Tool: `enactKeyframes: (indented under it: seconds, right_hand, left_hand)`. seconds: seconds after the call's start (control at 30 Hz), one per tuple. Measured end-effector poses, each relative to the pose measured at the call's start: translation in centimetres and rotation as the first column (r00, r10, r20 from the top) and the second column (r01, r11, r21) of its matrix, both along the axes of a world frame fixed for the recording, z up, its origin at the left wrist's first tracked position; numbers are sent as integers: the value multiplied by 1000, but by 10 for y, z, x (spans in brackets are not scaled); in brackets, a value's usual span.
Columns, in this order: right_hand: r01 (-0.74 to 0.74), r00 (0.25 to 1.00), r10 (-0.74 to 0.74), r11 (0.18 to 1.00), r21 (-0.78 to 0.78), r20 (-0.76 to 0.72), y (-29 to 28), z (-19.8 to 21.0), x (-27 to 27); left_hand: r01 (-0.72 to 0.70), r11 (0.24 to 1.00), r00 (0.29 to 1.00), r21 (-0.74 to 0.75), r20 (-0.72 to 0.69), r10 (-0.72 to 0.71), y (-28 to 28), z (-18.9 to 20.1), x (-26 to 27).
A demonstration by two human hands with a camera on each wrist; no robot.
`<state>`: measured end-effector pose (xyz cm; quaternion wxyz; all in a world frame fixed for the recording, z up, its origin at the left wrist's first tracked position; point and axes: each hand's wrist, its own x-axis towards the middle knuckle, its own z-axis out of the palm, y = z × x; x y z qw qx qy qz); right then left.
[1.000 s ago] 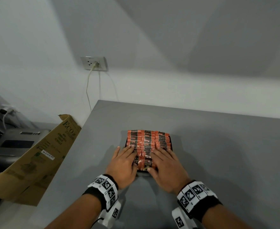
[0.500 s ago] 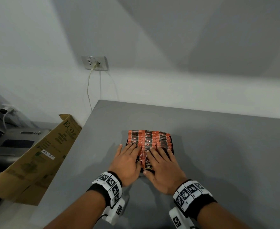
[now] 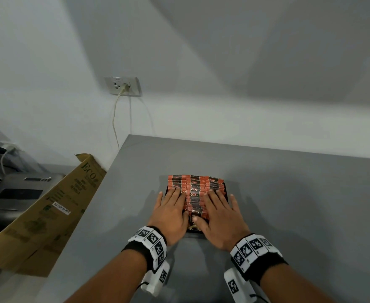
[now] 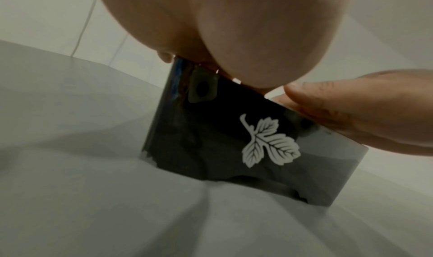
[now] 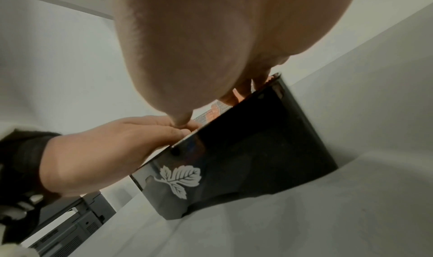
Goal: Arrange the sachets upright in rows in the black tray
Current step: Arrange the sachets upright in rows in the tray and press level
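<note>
Office: printer (image 3: 15, 193), wall socket (image 3: 122, 86), grey table (image 3: 289, 193).

Readable stuff is pretty thin here. The orange-and-black sachets (image 3: 194, 187) just past the fingertips (image 3: 176, 190) say "D2X" on the black band. The cardboard box (image 3: 48, 212) well off to the left of the fingers has "ECO" printed near its top, plus a white sticker (image 3: 61, 208) reading something like "SM-ECH155-NDC", too small to be sure.
</note>
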<state>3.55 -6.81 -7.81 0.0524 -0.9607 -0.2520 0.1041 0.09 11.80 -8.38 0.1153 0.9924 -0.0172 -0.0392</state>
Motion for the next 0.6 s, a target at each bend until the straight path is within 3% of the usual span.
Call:
enactKeyframes:
  seconds: [0.5, 0.6]
  right_hand:
    - [65, 998, -65, 998, -1, -27, 2, 5, 23]
    - [83, 996, -84, 995, 54, 22, 4, 10, 30]
  left_hand:
    - [-23, 999, 999, 33, -29, 24, -4, 10, 27]
    - [-23, 999, 1000, 31, 14, 23, -5, 13, 33]
